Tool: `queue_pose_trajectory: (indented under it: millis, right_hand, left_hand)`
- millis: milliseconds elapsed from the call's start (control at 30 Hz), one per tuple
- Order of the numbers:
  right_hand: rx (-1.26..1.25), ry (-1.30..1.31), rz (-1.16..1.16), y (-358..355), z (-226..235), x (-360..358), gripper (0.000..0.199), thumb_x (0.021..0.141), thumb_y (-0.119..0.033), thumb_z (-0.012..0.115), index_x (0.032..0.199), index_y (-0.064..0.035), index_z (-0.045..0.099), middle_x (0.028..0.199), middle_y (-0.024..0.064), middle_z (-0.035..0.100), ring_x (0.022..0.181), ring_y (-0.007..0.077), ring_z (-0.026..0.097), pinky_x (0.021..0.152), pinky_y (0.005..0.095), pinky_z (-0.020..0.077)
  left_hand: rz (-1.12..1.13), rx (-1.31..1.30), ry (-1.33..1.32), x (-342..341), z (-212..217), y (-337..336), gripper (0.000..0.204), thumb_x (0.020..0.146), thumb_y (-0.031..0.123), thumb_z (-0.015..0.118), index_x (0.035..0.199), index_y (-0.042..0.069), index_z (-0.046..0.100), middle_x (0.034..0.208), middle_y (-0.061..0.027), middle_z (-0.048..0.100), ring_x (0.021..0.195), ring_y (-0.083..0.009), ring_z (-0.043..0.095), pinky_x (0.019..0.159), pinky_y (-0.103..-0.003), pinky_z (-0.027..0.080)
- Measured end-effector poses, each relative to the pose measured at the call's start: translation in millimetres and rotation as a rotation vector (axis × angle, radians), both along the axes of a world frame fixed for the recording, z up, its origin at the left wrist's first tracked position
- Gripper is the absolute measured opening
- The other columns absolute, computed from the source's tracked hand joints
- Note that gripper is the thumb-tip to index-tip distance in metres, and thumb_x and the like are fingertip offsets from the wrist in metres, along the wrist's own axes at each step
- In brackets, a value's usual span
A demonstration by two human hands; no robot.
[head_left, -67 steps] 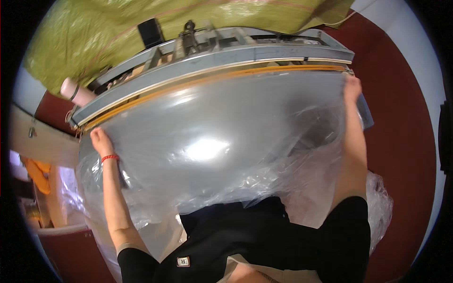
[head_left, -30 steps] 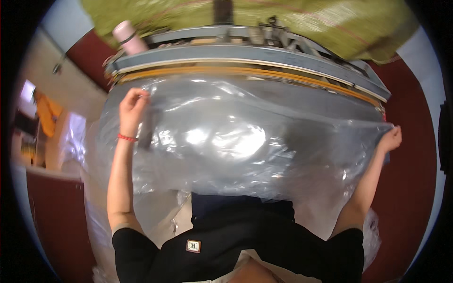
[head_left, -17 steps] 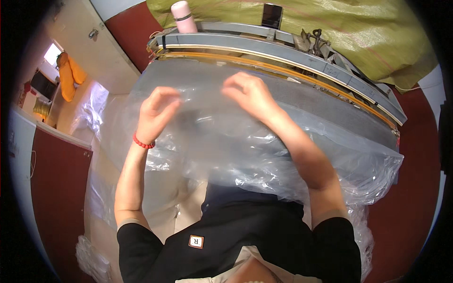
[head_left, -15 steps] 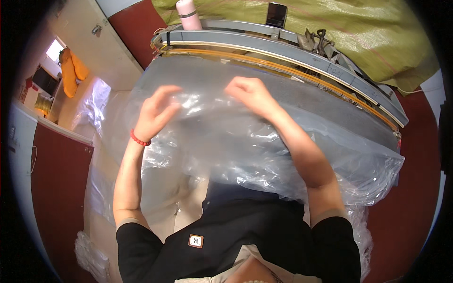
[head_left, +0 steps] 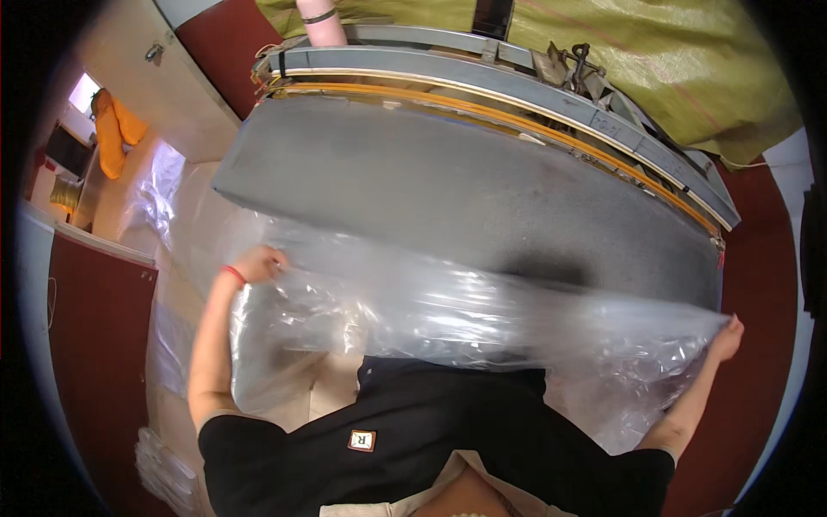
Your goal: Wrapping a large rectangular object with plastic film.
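A wide sheet of clear plastic film (head_left: 448, 297) stretches between my hands, along the near edge of a long grey work surface (head_left: 388, 172). At the left, my left hand (head_left: 261, 264), below a red bead bracelet, is closed on the film's edge. Far to the right, my right hand (head_left: 729, 338) pinches the sheet's right corner. The film looks wrinkled and shiny, hanging down in front of my body, and its lower part is partly hidden.
Behind the surface runs a long metal bar frame (head_left: 413, 60) with an orange strip (head_left: 431, 102). A pink bottle (head_left: 323, 24) and dark phone (head_left: 493, 17) stand beyond it. Bundled plastic (head_left: 164, 470) lies on the floor at left; a door (head_left: 177, 77) is far left.
My hands have moved apart and nearer to me, the right one far to the right. The film has come off much of the grey surface and is pulled taut between them.
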State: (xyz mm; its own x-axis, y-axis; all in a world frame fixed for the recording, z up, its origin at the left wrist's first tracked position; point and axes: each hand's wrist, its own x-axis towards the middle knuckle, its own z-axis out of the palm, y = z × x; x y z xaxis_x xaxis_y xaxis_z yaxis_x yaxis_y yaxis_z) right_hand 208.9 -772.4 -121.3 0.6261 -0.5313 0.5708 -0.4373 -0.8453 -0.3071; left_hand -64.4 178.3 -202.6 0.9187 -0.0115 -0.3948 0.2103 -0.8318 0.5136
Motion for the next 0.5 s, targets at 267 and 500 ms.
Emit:
queue_pose_trajectory:
  millis: [267,500]
  right_hand:
    - [0.157,-0.180,-0.173,-56,-22,35,0.048,0.083,-0.045,0.042,0.096,-0.0016,0.057,0.096,0.0187,0.058,0.090,0.0346,0.054,0.077,0.0407,0.0416]
    - [-0.040,0.169,-0.102,18,-34,86,0.037,0.086,-0.038,0.035,0.098,-0.0074,0.053,0.092,0.0186,0.057,0.089,0.0368,0.054,0.074,0.0462,0.0430]
  left_hand:
    - [0.911,1.209,-1.407,118,190,78,0.016,0.078,0.013,0.055,0.090,0.002,0.057,0.086,-0.0143,0.060,0.080,-0.0227,0.057,0.073,-0.030,0.043]
    - [0.438,0.375,-0.524,183,13,111,0.049,0.086,0.033,0.045,0.120,-0.001,0.041,0.128,-0.0171,0.037,0.121,-0.0252,0.031,0.100,-0.031,0.023]
